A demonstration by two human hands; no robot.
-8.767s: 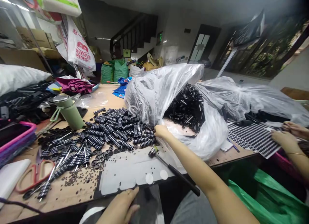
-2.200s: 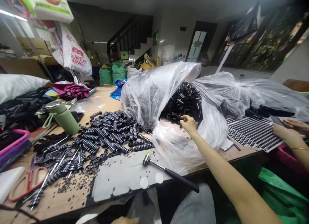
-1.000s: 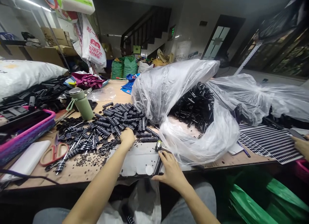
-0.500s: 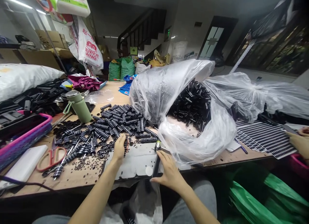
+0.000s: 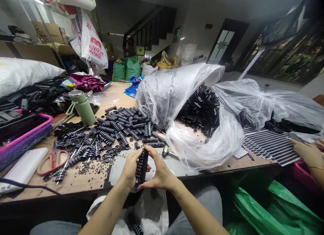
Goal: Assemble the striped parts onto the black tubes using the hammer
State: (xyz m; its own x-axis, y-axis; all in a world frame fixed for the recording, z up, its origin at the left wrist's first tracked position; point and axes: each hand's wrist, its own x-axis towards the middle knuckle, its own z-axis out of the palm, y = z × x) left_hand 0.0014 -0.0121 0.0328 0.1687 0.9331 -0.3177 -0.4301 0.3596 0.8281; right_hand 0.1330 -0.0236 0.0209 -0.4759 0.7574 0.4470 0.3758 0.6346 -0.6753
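The left hand clasps the left side of 1 black holder with a lettered roller. Its long axis runs up the view, top tilting slightly right. The right hand grips both ends, thumb low, fingertips high, its palm apart; the left palm is nearer. Beyond, rightward: yellow-tipped hammer. Farther, leftward: heaped black-and-white rollers.

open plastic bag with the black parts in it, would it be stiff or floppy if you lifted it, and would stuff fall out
The open plastic bag would probably sag, as its film looks thin and crumpled. It may be heavy, given the heap of black parts inside. Some could spill, since its mouth gapes wide.
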